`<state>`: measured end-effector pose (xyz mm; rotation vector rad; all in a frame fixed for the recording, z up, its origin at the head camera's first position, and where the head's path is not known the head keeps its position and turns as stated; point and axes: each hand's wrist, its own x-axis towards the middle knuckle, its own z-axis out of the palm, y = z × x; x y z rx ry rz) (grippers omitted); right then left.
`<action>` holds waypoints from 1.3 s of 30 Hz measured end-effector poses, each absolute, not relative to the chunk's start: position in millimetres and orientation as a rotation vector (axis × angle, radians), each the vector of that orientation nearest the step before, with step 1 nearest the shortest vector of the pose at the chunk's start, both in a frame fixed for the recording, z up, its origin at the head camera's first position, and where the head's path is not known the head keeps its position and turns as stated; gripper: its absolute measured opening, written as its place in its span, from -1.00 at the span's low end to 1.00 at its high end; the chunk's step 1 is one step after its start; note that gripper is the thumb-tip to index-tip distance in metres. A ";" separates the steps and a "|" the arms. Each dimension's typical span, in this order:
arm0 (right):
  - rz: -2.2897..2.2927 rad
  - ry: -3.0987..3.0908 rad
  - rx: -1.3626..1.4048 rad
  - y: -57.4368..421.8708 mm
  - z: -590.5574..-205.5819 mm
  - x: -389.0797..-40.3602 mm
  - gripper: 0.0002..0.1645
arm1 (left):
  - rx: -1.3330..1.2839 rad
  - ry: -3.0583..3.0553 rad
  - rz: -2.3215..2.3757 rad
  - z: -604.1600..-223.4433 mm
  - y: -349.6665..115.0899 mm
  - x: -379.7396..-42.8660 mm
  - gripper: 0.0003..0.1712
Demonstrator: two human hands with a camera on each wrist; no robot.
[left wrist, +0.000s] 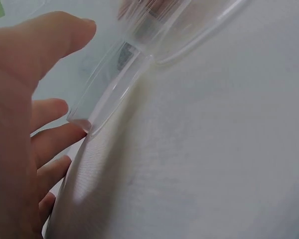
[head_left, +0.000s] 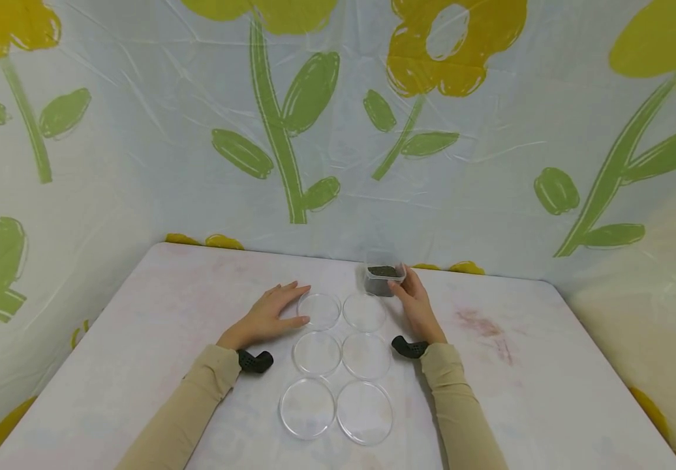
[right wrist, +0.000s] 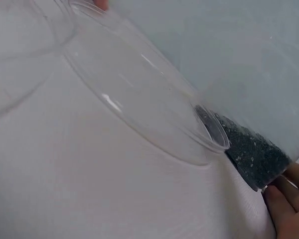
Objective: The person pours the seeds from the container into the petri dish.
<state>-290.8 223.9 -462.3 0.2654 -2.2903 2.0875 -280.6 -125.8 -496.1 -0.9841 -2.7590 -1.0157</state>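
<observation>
Clear petri dishes stand in two columns on the table. My left hand (head_left: 264,314) reaches around the far-left petri dish (head_left: 319,311), fingers spread; in the left wrist view a fingertip meets the dish's edge (left wrist: 107,102), while the thumb (left wrist: 65,35) stays apart from it. With my right hand (head_left: 415,305) I grip a clear plastic tub (head_left: 380,286) by its right side, thumb in front and fingers behind. Dark granules (right wrist: 251,154) fill the tub's lower part. It stands just behind the far-right petri dish (head_left: 364,312).
Nearer to me are the middle dishes (head_left: 317,354) and the front dishes (head_left: 365,412). A reddish stain (head_left: 485,329) marks the white tabletop (head_left: 526,405) to the right. Behind the far edge hangs a flower-printed curtain (head_left: 338,156). Each wrist carries a black camera mount (head_left: 256,361).
</observation>
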 end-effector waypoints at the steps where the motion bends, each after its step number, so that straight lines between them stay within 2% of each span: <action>1: 2.054 -2.326 0.218 223.5 -462.3 -291.2 -0.24 | -0.983 -2.760 -1.009 -496.3 -125.7 -280.6 -0.17; 5: 1.973 -2.409 0.039 222.4 -467.2 -296.9 -0.22 | -0.988 -2.754 -0.988 -497.7 -125.8 -281.1 -0.17; 9: 1.974 -2.361 -0.001 220.6 -470.8 -299.9 -0.19 | -0.991 -2.746 -0.995 -497.3 -125.4 -280.8 -0.15; 23: 1.911 -2.352 -0.133 209.8 -470.8 -297.4 -0.37 | -0.970 -2.736 -0.986 -500.6 -126.0 -282.8 -0.14; 39: 2.051 -2.286 -0.152 208.1 -467.4 -297.6 -0.17 | -0.945 -2.763 -0.978 -499.4 -125.4 -280.9 -0.13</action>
